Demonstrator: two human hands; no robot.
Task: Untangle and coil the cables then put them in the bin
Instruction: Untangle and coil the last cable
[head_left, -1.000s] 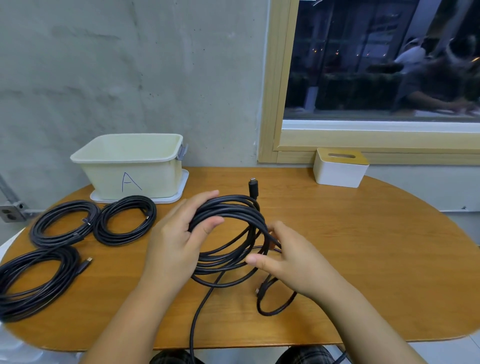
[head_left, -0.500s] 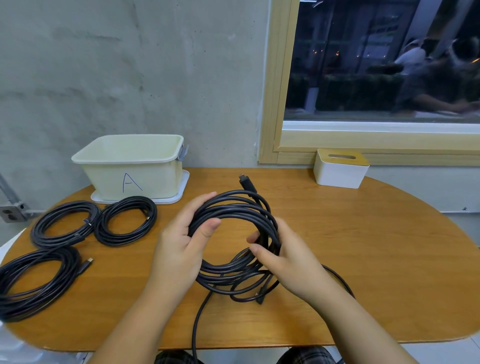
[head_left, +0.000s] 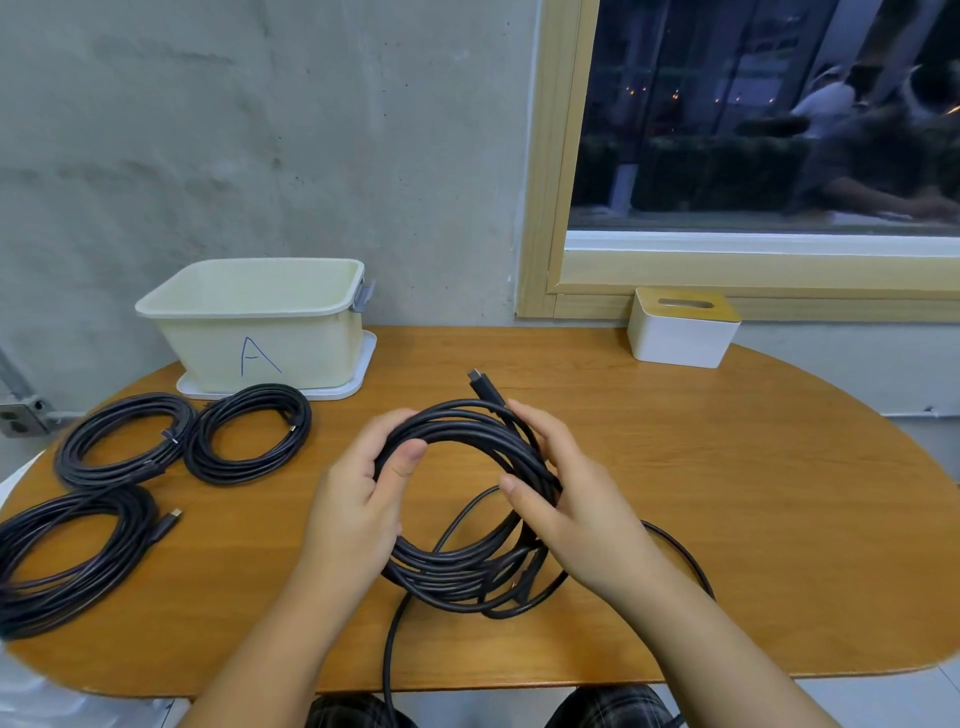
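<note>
Only legible mark I see: handwritten blue "A" on front wall of the cream bin (head_left: 291, 338). No other txt.

even, diffuse indoor light falls from above on the wooden table (head_left: 727, 493), which shows a soft sheen and only faint shadows beneath the hands. the window (head_left: 769, 114) is dark and carries dim reflections and small points of light. wide-angle distortion bows the table edge and the window frame. focus is sharp centrally, softer at the corners.
</note>
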